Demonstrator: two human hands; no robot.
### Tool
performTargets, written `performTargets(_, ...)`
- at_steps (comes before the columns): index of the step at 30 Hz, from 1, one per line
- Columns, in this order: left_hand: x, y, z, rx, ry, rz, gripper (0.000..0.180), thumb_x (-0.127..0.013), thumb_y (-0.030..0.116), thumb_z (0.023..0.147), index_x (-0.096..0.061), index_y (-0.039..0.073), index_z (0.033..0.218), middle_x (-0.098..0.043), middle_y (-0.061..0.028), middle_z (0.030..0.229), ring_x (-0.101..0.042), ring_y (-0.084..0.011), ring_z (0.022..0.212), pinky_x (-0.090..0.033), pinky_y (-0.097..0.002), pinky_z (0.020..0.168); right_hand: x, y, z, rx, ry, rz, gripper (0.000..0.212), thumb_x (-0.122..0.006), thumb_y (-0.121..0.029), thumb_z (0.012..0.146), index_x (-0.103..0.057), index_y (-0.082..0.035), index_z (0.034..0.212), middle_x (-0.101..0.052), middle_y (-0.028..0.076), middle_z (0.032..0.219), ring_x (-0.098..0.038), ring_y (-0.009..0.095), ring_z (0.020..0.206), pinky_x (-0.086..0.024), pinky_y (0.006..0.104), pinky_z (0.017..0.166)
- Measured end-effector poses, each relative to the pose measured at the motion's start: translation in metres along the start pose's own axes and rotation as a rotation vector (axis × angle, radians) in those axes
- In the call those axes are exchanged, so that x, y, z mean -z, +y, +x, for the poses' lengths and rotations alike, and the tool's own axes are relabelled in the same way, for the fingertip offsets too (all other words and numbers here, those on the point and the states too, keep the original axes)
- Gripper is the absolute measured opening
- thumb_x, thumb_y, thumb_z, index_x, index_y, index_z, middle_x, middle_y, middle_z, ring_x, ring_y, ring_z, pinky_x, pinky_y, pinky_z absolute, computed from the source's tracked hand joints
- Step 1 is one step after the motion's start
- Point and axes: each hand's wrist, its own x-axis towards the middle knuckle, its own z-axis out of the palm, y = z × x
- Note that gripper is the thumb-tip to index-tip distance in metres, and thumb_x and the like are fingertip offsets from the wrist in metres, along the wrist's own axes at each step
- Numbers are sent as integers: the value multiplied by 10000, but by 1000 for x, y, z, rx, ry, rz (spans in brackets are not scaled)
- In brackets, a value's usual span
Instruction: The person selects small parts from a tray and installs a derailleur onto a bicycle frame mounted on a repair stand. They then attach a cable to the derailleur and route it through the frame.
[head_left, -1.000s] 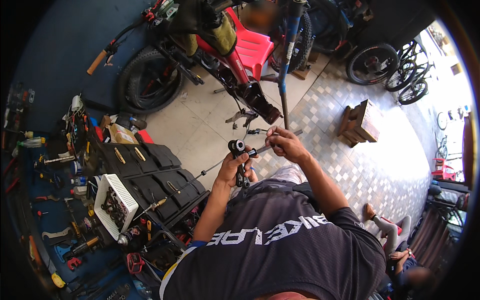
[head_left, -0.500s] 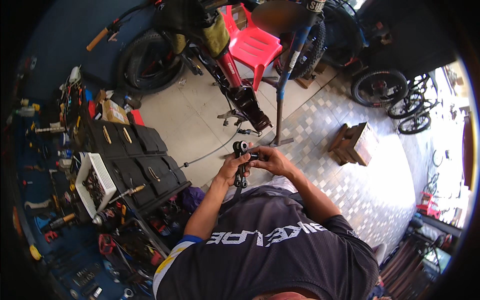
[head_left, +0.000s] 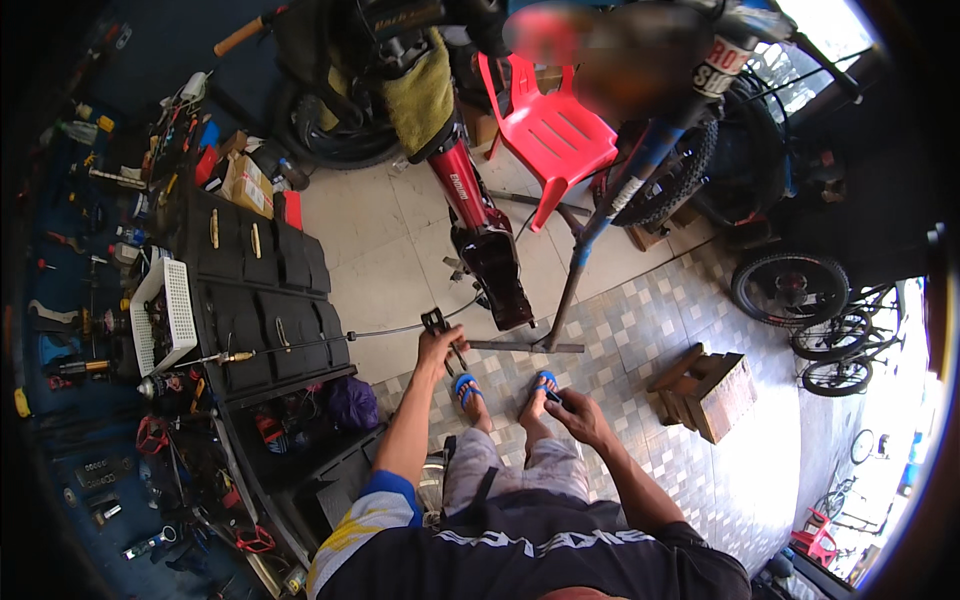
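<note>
My left hand (head_left: 437, 348) is closed around a black bike suspension link (head_left: 434, 322), whose forked end sticks up above the fingers. It is near the foot of the blue repair stand (head_left: 586, 245). My right hand (head_left: 584, 418) is lower and to the right, apart from the link, over my right leg. Its thumb and fingers pinch a small dark piece (head_left: 553, 396), too small to name. Ahead hangs a dark red bike frame (head_left: 463, 192), its open lower end (head_left: 497, 285) pointing toward me. A yellow-green towel (head_left: 418, 100) drapes over its upper part.
At left stands a black drawer cabinet (head_left: 262, 320) with a white basket (head_left: 177, 305) on it, beside a tool wall (head_left: 80, 360). A thin cable (head_left: 395, 328) runs from the cabinet side toward the frame. A red chair (head_left: 555, 130), wooden stool (head_left: 705, 390) and bikes (head_left: 795, 290) stand around.
My hands, together at the link before, are now apart. The left keeps the link and the right has moved down and right with the small dark piece. The view has shifted, showing my legs and sandals.
</note>
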Motion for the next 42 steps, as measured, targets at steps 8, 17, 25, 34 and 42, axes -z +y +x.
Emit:
performTargets(8,9,31,192,-737,-53,608,291,-638,-41,718,-571,45,988,-615,-48,769,-580,-146,561,-467,-296,490,-51,63,-18,-122,63,-20,441,-683,-440,946,-673,0,980,-554,131,618,-503,178,573,-399,378,555)
performTargets(17,-13,48,201,-484,-232,796,386,-850,192,723,-688,42,1040,-709,-72,806,-615,-149,532,-526,-319,520,-68,99,-26,-263,131,4,414,-682,-420,947,-682,-9,1002,-508,52,575,-466,125,560,-375,342,533)
performTargets(25,15,19,197,-803,-276,706,269,-834,145,736,-736,81,978,-741,-59,810,-677,-198,745,-543,-338,738,-79,103,-16,-242,136,-2,441,-680,-436,943,-678,-4,1030,-494,43,563,-451,118,551,-373,337,534)
performTargets(34,70,39,171,-470,-463,784,436,-819,155,745,-619,43,1115,-651,-59,763,-584,-150,549,-506,-320,536,-89,93,-20,-239,151,-4,390,-701,-388,935,-685,-11,1036,-486,47,566,-444,124,552,-373,340,537)
performTargets(42,82,41,159,-336,-503,730,504,-853,233,737,-601,39,1129,-648,-50,753,-558,-138,484,-483,-307,431,-115,69,-2,-233,69,15,385,-680,-397,951,-694,-30,1067,-510,43,576,-455,118,555,-376,332,539)
